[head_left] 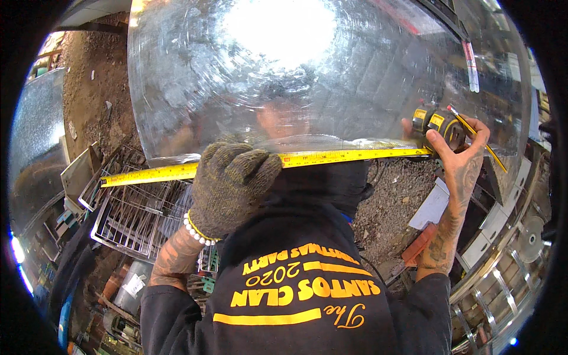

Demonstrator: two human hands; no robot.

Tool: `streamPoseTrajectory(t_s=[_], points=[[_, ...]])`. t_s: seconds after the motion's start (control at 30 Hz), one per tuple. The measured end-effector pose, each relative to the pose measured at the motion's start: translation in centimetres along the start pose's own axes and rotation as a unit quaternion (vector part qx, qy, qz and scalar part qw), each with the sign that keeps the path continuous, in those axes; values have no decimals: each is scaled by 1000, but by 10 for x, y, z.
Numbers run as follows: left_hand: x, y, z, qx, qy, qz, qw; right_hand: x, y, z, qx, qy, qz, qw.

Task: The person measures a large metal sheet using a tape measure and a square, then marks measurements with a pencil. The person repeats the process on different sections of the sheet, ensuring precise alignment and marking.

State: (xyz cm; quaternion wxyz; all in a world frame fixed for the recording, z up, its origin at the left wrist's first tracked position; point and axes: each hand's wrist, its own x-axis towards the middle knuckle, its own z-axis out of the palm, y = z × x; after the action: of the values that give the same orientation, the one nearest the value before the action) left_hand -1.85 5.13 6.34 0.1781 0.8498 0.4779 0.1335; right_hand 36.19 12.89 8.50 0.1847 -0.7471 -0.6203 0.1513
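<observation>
Brown ground (97,89) is showing left of the shiny metal sheet (367,94) lying before you. Your gloved left hand (234,183) is grasping the yellow tape blade (343,155), apparently pinning it straight along the sheet's near edge; its free end is jutting past the left corner, over a wire rack (127,239). Your bare right hand (460,145) is gripping the tape case (452,133) toward the right — probably steadying that end — while a pencil (496,158) is resting among its fingers, seemingly for handy reach.
</observation>
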Motion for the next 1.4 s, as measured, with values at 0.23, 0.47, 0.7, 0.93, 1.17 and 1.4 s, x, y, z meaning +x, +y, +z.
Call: streamPoseTrajectory(t_s=[0.23,0.47,0.7,0.93,1.17,1.4], points=[[-1,1,-5,8,0,-20,1000,2,-8,0,12,0,1,1000],[1,0,-8,13,3,-24,1000,-3,-11,4,33,19,-2,999],[3,1,-8,17,3,-32,999,-3,-12,6,58,20,15,998],[2,2,-8,28,3,-30,999,-3,-10,7,80,23,21,996],[5,3,-7,21,12,-34,999,-2,-2,8,79,31,4,996],[5,3,-6,25,13,-39,999,-2,-9,8,68,28,22,997]])
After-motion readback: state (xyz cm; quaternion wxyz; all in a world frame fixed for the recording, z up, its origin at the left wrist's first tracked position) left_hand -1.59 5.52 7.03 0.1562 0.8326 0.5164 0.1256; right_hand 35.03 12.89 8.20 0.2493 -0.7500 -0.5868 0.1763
